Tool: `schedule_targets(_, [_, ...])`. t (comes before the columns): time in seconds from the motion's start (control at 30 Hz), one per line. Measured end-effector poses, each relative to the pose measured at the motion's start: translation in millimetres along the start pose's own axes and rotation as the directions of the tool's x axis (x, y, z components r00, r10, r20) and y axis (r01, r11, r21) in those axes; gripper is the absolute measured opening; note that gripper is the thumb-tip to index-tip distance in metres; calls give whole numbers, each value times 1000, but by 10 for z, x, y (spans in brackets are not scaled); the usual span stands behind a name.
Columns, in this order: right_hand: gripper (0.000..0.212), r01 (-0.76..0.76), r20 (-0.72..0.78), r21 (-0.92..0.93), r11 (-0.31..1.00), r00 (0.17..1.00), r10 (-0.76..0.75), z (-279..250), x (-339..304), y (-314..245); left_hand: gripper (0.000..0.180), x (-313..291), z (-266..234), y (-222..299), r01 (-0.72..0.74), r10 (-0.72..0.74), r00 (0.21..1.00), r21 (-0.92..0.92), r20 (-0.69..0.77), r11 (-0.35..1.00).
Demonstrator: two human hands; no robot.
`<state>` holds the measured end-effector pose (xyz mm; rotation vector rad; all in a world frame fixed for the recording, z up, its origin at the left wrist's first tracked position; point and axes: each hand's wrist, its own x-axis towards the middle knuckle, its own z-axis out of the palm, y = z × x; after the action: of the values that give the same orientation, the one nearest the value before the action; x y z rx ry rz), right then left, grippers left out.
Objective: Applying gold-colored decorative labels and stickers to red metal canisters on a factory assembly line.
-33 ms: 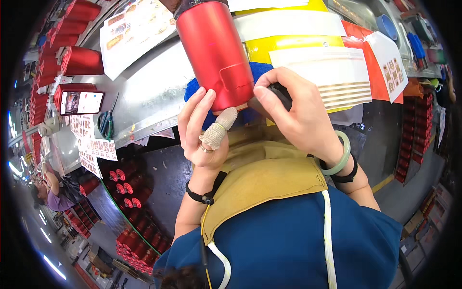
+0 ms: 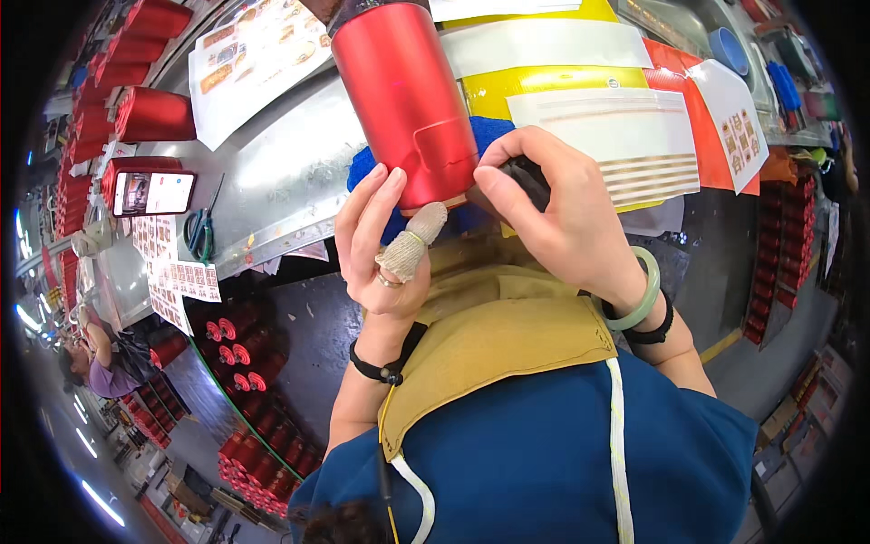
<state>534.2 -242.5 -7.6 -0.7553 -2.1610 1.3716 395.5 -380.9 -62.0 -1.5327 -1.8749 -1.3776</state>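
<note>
A shiny red metal cylinder (image 2: 403,100) lies with its near end toward me, a faint rounded outline on its surface. My left hand (image 2: 385,240) grips that near end: fingertips press its left side, and the thumb, in a knitted fabric finger cot (image 2: 415,243), sits against the rim. At the cylinder's right edge, my right hand (image 2: 566,208) pinches thumb and forefinger together; whatever is between them is too small to make out. A black object (image 2: 528,181) shows under its palm, partly hidden. Blue cloth (image 2: 489,134) lies beneath the cylinder.
On the metal bench (image 2: 272,186) lie printed sheets (image 2: 258,68), a phone (image 2: 152,193) and scissors (image 2: 201,227). Striped strips (image 2: 648,172) lie at right on yellow material. More red cylinders (image 2: 156,115) stand at left, and others are stacked below. A person (image 2: 104,358) is at far left.
</note>
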Motion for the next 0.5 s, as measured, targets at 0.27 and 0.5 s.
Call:
schedule_targets(0.27, [16,-92,-17,25,995,996,92,-55,8,-41,41,-58,-18,-53,-92,87,993,71,81,993])
schedule_targets(0.5, [15,-90,-65,54,994,994,94,-119,-51,17,47,10,49,-1,-61,60,998,46,26,997])
